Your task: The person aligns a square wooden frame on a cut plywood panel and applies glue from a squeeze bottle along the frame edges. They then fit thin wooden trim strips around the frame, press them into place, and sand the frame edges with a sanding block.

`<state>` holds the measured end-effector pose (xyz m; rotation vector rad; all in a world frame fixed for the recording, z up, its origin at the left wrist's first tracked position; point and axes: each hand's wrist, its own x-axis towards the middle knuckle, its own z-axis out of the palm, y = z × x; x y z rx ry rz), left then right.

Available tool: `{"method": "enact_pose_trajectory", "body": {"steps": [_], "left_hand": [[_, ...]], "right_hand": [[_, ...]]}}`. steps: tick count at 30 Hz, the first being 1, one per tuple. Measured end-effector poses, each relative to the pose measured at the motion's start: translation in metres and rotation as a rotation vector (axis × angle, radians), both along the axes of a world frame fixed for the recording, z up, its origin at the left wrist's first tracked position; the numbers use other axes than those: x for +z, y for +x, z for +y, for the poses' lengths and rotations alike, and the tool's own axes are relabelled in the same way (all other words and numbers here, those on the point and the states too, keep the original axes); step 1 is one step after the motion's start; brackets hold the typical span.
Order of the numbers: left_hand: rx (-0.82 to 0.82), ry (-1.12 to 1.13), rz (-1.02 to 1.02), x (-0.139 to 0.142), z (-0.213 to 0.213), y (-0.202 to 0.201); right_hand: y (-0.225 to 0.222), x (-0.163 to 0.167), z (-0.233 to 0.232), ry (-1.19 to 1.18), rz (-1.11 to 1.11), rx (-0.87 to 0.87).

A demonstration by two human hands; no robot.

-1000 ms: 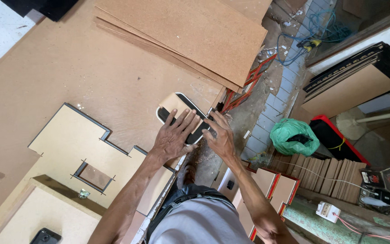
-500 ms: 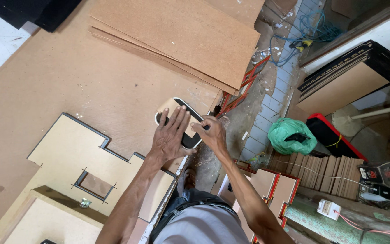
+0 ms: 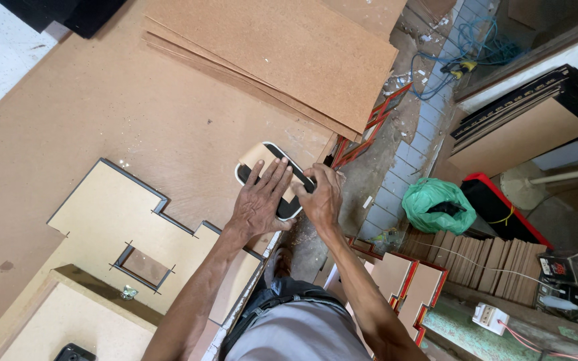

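Both hands are down on a small rounded board piece (image 3: 267, 175), pale on its face with dark banding around its edge, which lies near the edge of the big brown workbench (image 3: 102, 120). The left hand (image 3: 260, 200) lies flat with fingers spread, pressing the piece down rather than gripping it. The right hand (image 3: 322, 197) curls its fingers around the piece's right end, closed against the dark edge. By the look of it, the banding already runs most of the way round, and the hands seem to be seating the last stretch. Forearms reach up from the body, elbows bent. Beside them lies a stepped pale panel (image 3: 115, 220), and farther off a stack of brown sheets (image 3: 282, 53).
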<state>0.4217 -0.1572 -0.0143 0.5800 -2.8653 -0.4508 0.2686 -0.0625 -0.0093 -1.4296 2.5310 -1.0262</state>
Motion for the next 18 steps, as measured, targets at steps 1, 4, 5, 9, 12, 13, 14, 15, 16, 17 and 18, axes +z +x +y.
{"method": "enact_pose_trajectory", "body": {"steps": [1, 4, 5, 9, 12, 13, 14, 15, 16, 17, 18], "left_hand": [[0.006, -0.010, 0.034, 0.000, 0.001, 0.000], [0.025, -0.002, 0.085, -0.001, 0.003, 0.001], [0.024, -0.001, 0.097, -0.001, 0.003, 0.000], [0.012, 0.000, -0.064, -0.001, 0.003, -0.001], [0.004, -0.019, -0.065, 0.000, 0.002, -0.002], [0.002, -0.042, -0.063, 0.000, 0.001, -0.002], [0.002, -0.067, -0.061, 0.000, 0.001, -0.002], [0.002, -0.055, -0.046, 0.000, 0.000, -0.001], [0.000, -0.044, -0.031, 0.000, 0.000, -0.001], [-0.003, -0.035, -0.016, 0.001, 0.000, -0.001], [-0.002, -0.014, 0.045, 0.001, 0.000, -0.001]], "right_hand": [[0.001, 0.001, 0.003, 0.022, -0.013, 0.034], [0.004, 0.003, 0.010, 0.071, -0.031, 0.075], [0.003, 0.002, 0.010, 0.076, -0.030, 0.072], [-0.005, -0.005, 0.003, 0.146, -0.132, 0.043], [-0.015, -0.012, -0.003, 0.213, -0.300, 0.022], [-0.017, -0.014, -0.004, 0.225, -0.330, 0.008], [-0.019, -0.016, -0.006, 0.238, -0.360, -0.004], [-0.020, -0.017, -0.007, 0.235, -0.348, 0.014], [-0.020, -0.017, -0.009, 0.231, -0.338, 0.030], [-0.020, -0.018, -0.011, 0.225, -0.327, 0.046], [-0.020, -0.018, -0.011, 0.186, -0.319, 0.061]]}}
